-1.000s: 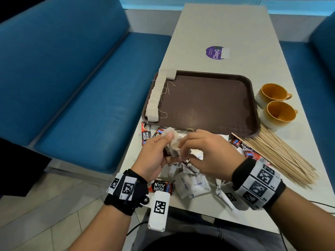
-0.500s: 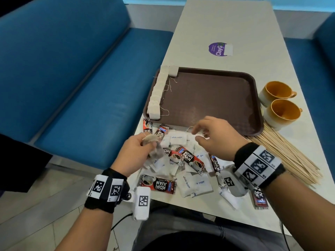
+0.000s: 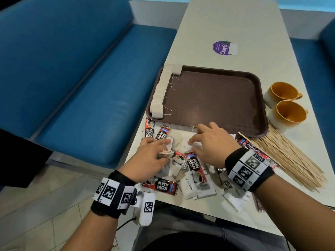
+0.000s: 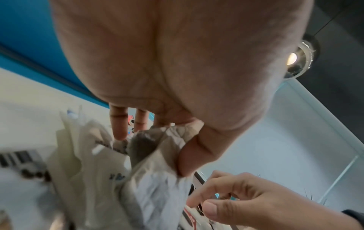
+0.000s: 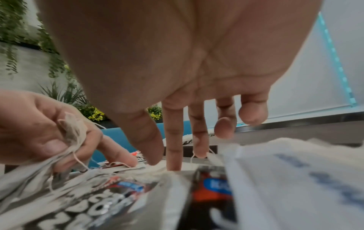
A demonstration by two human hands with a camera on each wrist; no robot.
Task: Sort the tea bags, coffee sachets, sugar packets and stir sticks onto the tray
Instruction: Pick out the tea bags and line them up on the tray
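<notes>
Gripping crumpled paper tea bags (image 3: 164, 154) in our left hand (image 3: 147, 161), our right hand (image 3: 211, 142) spreads relaxed fingers over glossy coffee sachets (image 3: 194, 164).

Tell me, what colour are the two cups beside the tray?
The cups are orange inside and pale cream outside, clearest in the head view.

I see a brown tray (image 3: 217, 98) on the table, with a row of pale tea bags (image 3: 160, 91) lined along its left rim, strings trailing inward. Just before its near edge lies a loose heap of red coffee sachets (image 3: 161, 184), white sugar packets (image 3: 188, 185) and more tea bags. The stir sticks (image 3: 290, 160) fan out in a bundle at the tray's near right corner.
</notes>
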